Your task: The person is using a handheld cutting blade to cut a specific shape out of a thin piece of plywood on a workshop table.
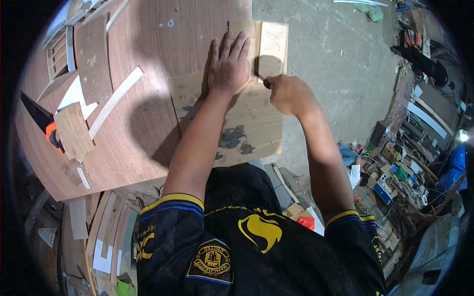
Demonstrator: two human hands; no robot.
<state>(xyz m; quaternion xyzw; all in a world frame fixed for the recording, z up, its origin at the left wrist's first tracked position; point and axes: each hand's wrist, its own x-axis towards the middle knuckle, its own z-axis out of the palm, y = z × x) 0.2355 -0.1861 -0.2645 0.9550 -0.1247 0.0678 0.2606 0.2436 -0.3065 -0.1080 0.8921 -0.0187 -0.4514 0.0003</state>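
My left hand [228,68] lies flat, fingers stretched away from me, on a light plywood board [259,116] with dark stains. The board rests across the right edge of a wood-grained table [148,29] and reaches out past it. In my right hand [292,96], fingers closed, is a small dark-handled tool [267,84] with a thin tip. That tip meets the plywood near the lower left corner of a pale wood strip [273,42]. My left hand is just left of the strip. What kind of tool it is, I cannot tell.
On the table's left lie a hand saw [35,109] with an orange and black handle, a curved white strip [116,102] and a small wooden piece [74,130]. Curved wood strips [106,232] stand below the table's near edge. Mixed clutter [395,172] covers the floor at right.
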